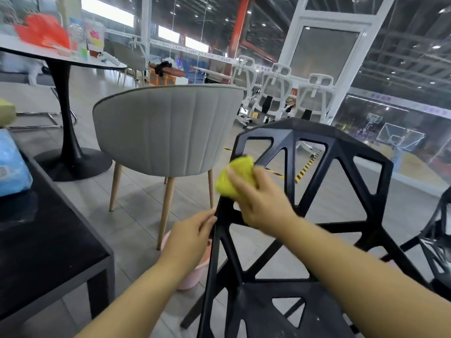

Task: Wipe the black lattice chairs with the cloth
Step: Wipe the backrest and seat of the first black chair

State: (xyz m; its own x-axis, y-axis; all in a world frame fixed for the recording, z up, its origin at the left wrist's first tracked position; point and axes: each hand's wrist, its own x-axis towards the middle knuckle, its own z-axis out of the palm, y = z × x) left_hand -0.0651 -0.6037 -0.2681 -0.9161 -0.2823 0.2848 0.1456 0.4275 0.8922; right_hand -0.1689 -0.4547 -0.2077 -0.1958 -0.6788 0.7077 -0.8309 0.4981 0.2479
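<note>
Head view: black lattice chair [312, 129] stood front and right, backrest facing the camera, seat low in frame. Right hand [258, 201] clutched the yellow cloth [235, 178], bunched under the fingers and pressed on the backrest's left upright strut, about mid-height. Left hand [188, 237] gripped that same left edge just below the cloth, fingers curled round the strut. Second black lattice chair [436, 240] sat at the right edge, partly cut off. Pink basin [192, 272] was on the floor behind the left forearm, beside the chair. Grey upholstered chair [166, 130] stood beyond, back toward the camera, near a round pedestal table [109, 64]. Black table [48, 240] at left carried a blue pack [12, 172]; print on it too blurred to read. Banner text in the background and labels on the round table's items were also unreadable. White mesh office chairs [275, 93] stood further back.
</note>
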